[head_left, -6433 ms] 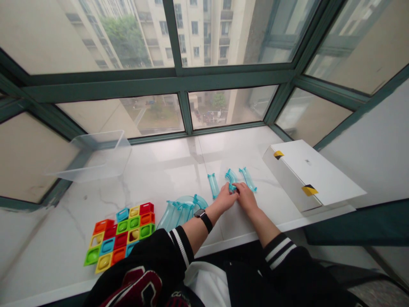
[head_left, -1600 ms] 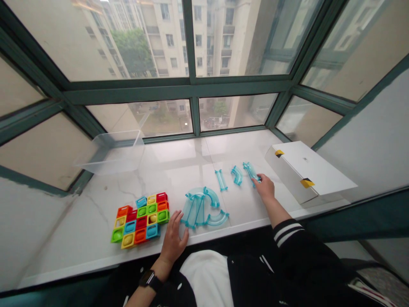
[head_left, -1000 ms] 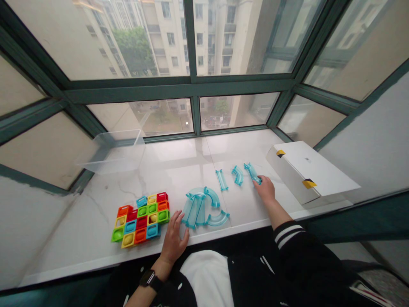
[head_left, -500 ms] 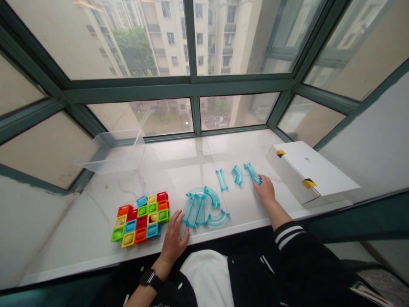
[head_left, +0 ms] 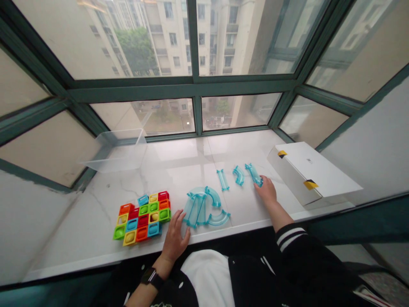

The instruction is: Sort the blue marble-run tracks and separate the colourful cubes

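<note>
My right hand [head_left: 267, 191] has its fingers closed on the near end of a translucent blue track piece [head_left: 253, 172] at the right of the sill. To the left of that piece lie a curved track piece [head_left: 238, 175] and a narrow straight one [head_left: 223, 180]. My left hand [head_left: 175, 235] rests at the sill's front edge with fingers apart, holding nothing. Just right of its fingertips is a cluster of blue track pieces: several straight ones [head_left: 196, 211] side by side, with curved ones [head_left: 219, 218] around them.
Left of my left hand sit many coloured blocks [head_left: 143, 220] in rows. A clear plastic bin [head_left: 128, 160] stands at the back left. A white box [head_left: 315, 170] with yellow-and-black tabs is on the right. Green-framed windows [head_left: 179, 91] close off the back of the white sill [head_left: 179, 164].
The whole view has shifted very slightly. Both hands and the track pieces keep nearly the same places, and my right hand is still on the same piece.
</note>
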A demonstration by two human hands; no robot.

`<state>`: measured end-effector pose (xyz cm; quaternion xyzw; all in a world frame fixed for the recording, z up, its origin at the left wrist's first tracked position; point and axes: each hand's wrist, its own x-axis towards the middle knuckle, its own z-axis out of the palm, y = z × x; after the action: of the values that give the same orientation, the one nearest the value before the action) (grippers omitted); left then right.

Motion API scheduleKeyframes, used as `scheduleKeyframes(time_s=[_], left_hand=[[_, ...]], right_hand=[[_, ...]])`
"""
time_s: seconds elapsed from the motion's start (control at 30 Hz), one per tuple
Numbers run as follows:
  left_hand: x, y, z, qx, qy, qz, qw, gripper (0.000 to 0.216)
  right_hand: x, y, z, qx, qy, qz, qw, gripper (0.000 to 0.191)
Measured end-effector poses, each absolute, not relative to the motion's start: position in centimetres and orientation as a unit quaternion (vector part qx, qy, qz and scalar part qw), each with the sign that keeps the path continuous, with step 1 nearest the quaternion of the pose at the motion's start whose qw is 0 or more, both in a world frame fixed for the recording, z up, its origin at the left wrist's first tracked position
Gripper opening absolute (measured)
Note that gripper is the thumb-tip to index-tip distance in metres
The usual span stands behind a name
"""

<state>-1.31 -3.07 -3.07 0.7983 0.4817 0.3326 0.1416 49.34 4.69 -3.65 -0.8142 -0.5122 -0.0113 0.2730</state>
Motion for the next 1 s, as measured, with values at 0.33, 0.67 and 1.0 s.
scheduleKeyframes(time_s=[0.33, 0.67, 1.0], left_hand=[[-1.1, -3.3, -3.0, 0.797, 0.486, 0.324, 0.154, 0.056], [-1.1, -3.2, -3.1, 0.806, 0.485, 0.299, 0.157, 0.043], [-1.1, -3.2, -3.6, 0.796, 0.493, 0.308, 0.17, 0.033]], right_hand=[[43.3, 0.1, 0.3, -0.662, -0.624, 0.024, 0.415, 0.031], [34.1, -1.4, 0.3, -0.538, -0.751, 0.231, 0.305, 0.04], [32.8, -2.4, -0.4, -0.531, -0.779, 0.243, 0.227, 0.047]])
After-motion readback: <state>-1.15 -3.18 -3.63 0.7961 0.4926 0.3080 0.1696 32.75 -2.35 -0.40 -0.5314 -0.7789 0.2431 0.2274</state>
